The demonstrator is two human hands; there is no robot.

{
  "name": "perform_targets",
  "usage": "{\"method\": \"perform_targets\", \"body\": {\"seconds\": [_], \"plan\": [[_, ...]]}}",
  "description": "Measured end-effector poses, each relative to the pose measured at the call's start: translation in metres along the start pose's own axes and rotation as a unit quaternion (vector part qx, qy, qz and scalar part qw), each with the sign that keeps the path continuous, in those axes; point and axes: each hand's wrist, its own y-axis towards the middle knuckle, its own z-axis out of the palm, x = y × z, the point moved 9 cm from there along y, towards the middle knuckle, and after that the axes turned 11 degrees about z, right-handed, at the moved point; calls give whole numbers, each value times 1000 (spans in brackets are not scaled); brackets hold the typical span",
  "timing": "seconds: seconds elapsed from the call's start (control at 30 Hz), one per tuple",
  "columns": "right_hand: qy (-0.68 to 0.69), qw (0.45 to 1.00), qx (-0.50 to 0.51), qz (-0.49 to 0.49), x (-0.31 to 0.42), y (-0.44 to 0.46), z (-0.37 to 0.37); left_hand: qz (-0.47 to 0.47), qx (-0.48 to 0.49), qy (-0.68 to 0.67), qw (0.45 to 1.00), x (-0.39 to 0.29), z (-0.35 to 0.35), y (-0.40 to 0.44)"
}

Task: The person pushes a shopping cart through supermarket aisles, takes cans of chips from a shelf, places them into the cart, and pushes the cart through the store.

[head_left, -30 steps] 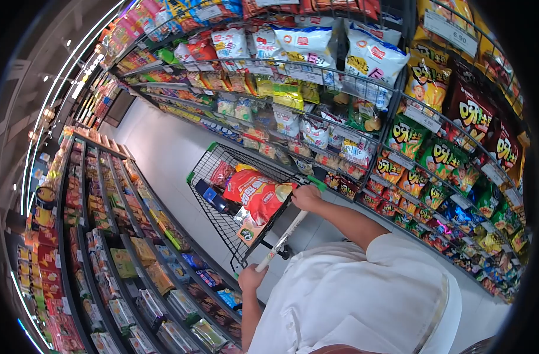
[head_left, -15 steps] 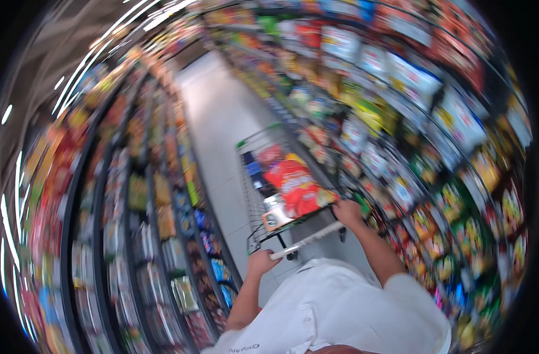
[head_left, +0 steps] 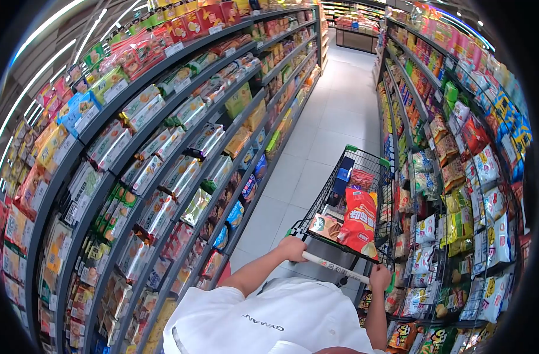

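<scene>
Both my hands are on the pale handle (head_left: 335,268) of a black wire shopping cart (head_left: 322,197) with green corners. My left hand (head_left: 292,249) is closed round the handle's left end. At the right end my right hand (head_left: 380,277) grips it, fingers wrapped. Inside the basket a large red snack bag (head_left: 359,219) leans on the right side. Left of it lie a box with round pictures (head_left: 325,225) and a dark blue package (head_left: 342,175). Toward the front is a red striped package (head_left: 361,179).
Tall shelves (head_left: 163,147) of packaged snacks line the left side. On the right, shelves and wire racks (head_left: 458,194) of bagged food stand close beside the cart. A tiled floor (head_left: 305,141) runs up the aisle to a display (head_left: 357,38) at the far end.
My view has turned left, so the aisle and cart now appear farther right and the left shelves fill more of it. The blur has gone. Both hands stay on the handle.
</scene>
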Motion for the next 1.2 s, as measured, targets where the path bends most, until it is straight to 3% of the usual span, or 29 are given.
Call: {"method": "perform_targets", "body": {"seconds": [0.37,0.77,1.2], "plan": [[-14,1000,0,-6,2,-2,8,-5,4,0,1000,-3,-11,-8],[1,998,42,53,-13,-15,0,-6,53,42,998,-9,0,-4],[44,999,7,17,-7,-17,-5,-19,44,48,998,-10,-7,-4]]}}
